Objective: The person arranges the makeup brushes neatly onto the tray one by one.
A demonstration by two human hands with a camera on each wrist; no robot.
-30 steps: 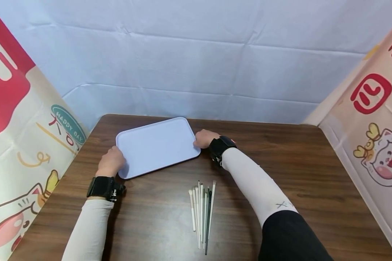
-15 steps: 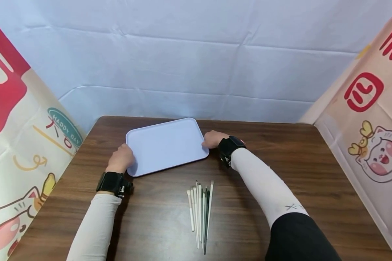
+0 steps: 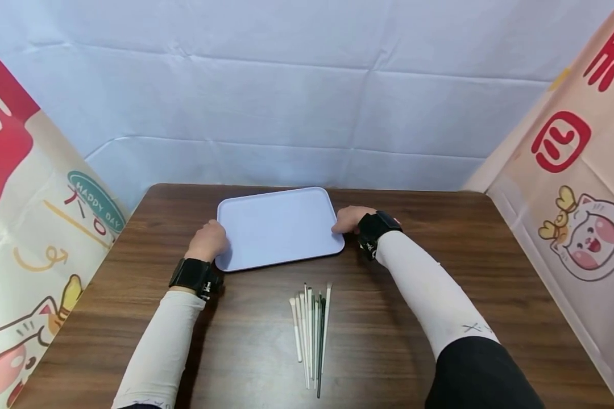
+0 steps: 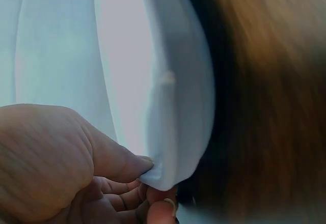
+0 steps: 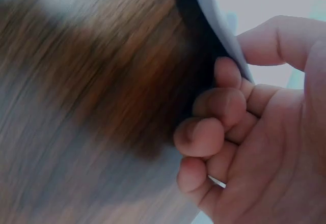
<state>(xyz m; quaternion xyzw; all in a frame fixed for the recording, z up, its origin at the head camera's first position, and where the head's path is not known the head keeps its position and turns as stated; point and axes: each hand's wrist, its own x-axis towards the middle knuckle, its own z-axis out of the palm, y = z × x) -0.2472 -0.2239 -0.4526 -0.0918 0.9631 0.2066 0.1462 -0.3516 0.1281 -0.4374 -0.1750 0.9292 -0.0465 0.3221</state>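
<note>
White tray (image 3: 278,230), head view: at the far side of the brown table (image 3: 440,284), left hand (image 3: 208,240) holding its left end, right hand (image 3: 354,219) its right; brushes (image 3: 310,335) lie nearer the viewer. Left wrist: thumb and fingers pinch tray corner. Right wrist: thumb on top, curled fingers under, gripping the edge.

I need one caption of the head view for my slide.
Left grip and right grip hold opposite ends of a pale tray, beyond brushes on a brown table.
</note>
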